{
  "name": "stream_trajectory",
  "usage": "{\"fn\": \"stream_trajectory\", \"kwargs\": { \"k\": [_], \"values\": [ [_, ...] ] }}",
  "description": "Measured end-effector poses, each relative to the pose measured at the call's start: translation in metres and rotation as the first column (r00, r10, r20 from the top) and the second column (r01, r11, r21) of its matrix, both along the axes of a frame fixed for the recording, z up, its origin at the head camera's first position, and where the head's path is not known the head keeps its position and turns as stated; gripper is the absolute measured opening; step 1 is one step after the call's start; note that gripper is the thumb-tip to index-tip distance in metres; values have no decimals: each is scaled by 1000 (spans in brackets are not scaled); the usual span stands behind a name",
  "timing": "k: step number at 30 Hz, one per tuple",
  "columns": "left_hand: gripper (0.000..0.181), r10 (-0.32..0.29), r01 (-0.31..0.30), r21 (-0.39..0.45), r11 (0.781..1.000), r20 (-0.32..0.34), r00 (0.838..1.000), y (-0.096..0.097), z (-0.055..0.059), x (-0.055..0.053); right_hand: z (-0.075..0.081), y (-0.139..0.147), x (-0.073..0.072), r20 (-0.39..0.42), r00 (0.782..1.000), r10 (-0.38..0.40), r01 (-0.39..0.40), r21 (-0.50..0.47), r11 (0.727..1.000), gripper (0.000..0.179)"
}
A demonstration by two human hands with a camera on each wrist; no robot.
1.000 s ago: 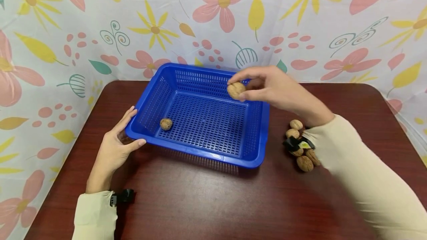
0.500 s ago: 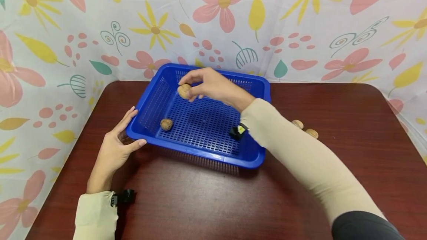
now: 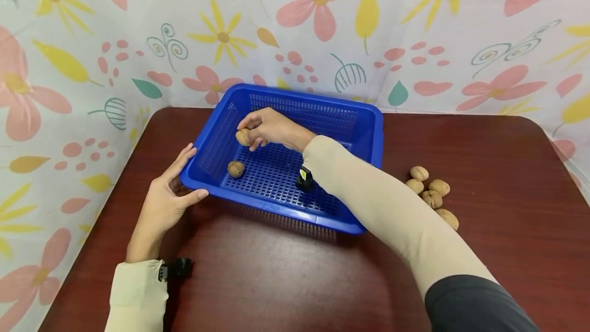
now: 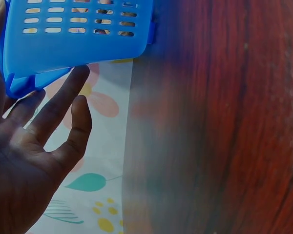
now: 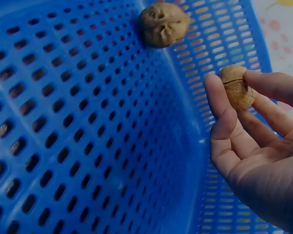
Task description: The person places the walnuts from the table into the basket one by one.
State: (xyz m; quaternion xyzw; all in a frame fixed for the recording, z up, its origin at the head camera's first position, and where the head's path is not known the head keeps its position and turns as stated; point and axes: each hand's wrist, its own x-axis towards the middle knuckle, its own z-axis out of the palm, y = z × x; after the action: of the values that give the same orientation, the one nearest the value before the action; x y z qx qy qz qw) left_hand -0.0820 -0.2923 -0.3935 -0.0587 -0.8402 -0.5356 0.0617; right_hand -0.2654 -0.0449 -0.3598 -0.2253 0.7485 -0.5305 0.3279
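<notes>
A blue plastic basket with slotted walls stands on the table. At its near left corner my left hand holds the rim, thumb on the front edge and fingers along the outer left side; the left wrist view shows those fingers against the basket's outside. My right hand is inside the basket's outline, pinching a walnut between thumb and fingertips, above the basket floor. Another walnut lies on the floor in the left corner, just nearer than the held one.
Several walnuts lie in a loose group on the dark red-brown table, right of the basket and partly behind the right sleeve. A flower-printed cloth hangs behind the table and along its left side.
My right hand has carried the walnut leftward across the basket, then lowered it slightly near the left end. My left hand stays at the corner. The head view has shifted a little.
</notes>
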Motion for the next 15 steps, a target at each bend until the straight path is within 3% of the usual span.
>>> {"fn": "stream_trajectory", "kwargs": {
  "k": [10,15],
  "values": [
    [82,11,-10,24,1000,-10,1000,1,0,0,-22,-3,1,52,998,35,-38,58,998,40],
    [82,10,-10,30,1000,-11,1000,2,-1,-1,-33,-6,3,74,997,0,-3,49,999,39]
  ]
}}
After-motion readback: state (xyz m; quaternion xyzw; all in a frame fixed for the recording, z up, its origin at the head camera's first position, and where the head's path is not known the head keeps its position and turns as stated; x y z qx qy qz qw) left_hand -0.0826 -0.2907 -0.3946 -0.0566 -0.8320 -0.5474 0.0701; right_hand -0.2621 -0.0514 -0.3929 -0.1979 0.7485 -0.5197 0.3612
